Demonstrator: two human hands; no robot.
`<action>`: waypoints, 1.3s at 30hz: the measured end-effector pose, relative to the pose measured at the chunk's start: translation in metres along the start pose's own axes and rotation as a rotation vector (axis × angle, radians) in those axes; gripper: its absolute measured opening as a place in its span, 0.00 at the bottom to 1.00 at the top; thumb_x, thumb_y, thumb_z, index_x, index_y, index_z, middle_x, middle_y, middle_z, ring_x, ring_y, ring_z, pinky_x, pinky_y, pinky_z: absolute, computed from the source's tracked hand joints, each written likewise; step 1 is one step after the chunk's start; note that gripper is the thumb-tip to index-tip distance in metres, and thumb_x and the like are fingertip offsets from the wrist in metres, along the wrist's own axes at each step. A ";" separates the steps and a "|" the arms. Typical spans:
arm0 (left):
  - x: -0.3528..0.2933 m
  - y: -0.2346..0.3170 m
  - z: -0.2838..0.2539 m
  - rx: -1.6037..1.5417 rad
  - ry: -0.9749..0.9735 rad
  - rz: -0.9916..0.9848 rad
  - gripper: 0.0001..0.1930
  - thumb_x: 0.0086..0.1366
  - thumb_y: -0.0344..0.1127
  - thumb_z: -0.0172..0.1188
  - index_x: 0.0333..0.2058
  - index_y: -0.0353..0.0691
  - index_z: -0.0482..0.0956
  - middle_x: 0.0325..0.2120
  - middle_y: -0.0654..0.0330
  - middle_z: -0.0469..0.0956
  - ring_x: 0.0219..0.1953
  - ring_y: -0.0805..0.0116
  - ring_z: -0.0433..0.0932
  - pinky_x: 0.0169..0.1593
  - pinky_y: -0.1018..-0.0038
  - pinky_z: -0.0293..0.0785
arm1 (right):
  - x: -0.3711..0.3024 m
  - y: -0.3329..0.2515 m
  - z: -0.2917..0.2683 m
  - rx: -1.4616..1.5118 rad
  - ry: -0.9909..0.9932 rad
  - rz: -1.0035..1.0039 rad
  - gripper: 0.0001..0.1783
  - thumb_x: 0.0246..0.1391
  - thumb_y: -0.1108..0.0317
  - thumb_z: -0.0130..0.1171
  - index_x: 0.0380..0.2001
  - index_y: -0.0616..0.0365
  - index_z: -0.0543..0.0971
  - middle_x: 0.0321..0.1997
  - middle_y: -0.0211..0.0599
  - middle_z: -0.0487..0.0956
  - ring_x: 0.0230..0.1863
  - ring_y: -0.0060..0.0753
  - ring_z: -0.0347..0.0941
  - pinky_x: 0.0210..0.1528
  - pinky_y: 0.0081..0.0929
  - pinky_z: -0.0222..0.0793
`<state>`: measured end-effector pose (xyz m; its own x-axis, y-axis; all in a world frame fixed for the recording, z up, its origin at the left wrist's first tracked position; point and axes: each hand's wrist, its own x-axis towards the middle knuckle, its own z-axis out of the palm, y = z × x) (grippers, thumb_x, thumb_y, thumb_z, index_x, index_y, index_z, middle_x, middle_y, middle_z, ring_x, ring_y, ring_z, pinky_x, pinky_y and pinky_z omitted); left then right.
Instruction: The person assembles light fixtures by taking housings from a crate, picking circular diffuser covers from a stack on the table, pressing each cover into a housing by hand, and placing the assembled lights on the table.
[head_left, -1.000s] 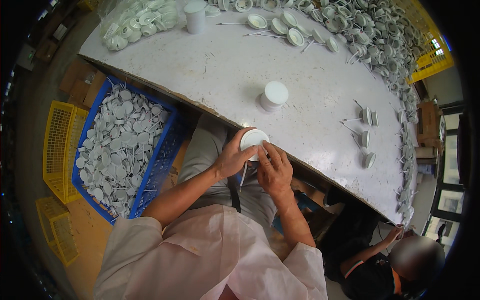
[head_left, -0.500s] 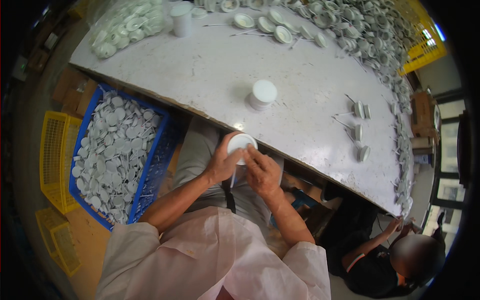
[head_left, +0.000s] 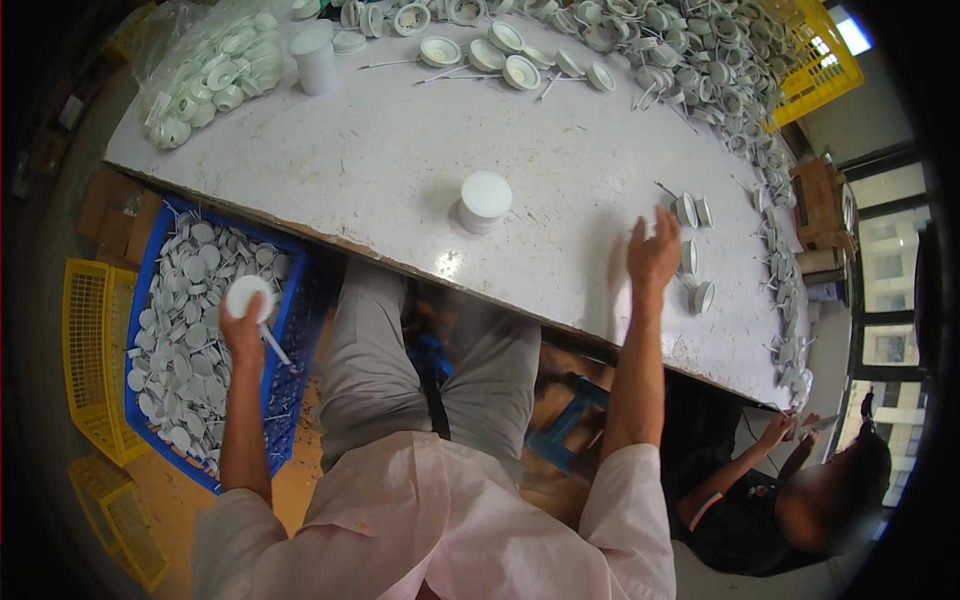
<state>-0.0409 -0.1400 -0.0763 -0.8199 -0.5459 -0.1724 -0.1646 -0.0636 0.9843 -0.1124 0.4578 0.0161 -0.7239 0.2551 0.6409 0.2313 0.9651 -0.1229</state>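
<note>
My left hand (head_left: 243,335) is closed on a white round lamp fitting (head_left: 249,298) with a short white lead hanging from it. It holds this piece above a blue crate (head_left: 291,305) heaped with similar white pieces (head_left: 205,320). Over the tabletop, my right hand (head_left: 652,255) has its fingers apart and nothing in them. Just to its right, a few white round fittings with leads stand on edge, among them an upper one (head_left: 685,210), a middle one (head_left: 689,257) and a lower one (head_left: 704,297). A short stack of white discs (head_left: 486,195) stands mid-table.
A large heap of fittings (head_left: 690,50) covers the table's far right. A clear bag of white parts (head_left: 215,75) and another white stack (head_left: 314,60) stand far left. Yellow crates (head_left: 95,350) flank the blue one. A co-worker (head_left: 770,510) sits at the right.
My hands have parted from in front of my lap. The left has carried the fitting left over the blue crate; the right has let go and moved right over the table. The view has shifted slightly.
</note>
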 end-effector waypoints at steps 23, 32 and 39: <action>-0.088 0.006 0.023 0.103 -0.495 0.059 0.11 0.62 0.28 0.55 0.44 0.35 0.75 0.38 0.57 0.80 0.37 0.73 0.79 0.40 0.77 0.75 | -0.001 -0.036 -0.027 -0.005 0.103 -0.284 0.11 0.44 0.74 0.62 0.34 0.49 0.82 0.45 0.32 0.77 0.37 0.38 0.72 0.40 0.32 0.70; -0.166 0.091 0.190 -0.166 -0.997 0.009 0.39 0.53 0.25 0.64 0.61 0.37 0.53 0.55 0.50 0.66 0.58 0.61 0.66 0.57 0.69 0.66 | -0.109 -0.155 -0.114 0.548 -0.031 -0.600 0.17 0.37 0.84 0.62 0.35 0.57 0.81 0.41 0.39 0.77 0.37 0.39 0.74 0.33 0.28 0.71; -0.152 0.066 0.175 -0.129 -0.928 0.178 0.39 0.49 0.24 0.67 0.59 0.39 0.57 0.50 0.57 0.70 0.54 0.68 0.69 0.56 0.72 0.67 | -0.111 -0.175 -0.116 0.801 -0.142 -0.733 0.22 0.32 0.80 0.62 0.38 0.58 0.80 0.44 0.41 0.77 0.38 0.38 0.74 0.36 0.29 0.72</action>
<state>-0.0236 0.0851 0.0077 -0.9442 0.3208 0.0740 0.0209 -0.1659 0.9859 0.0025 0.2534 0.0543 -0.5935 -0.4416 0.6729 -0.7387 0.6308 -0.2376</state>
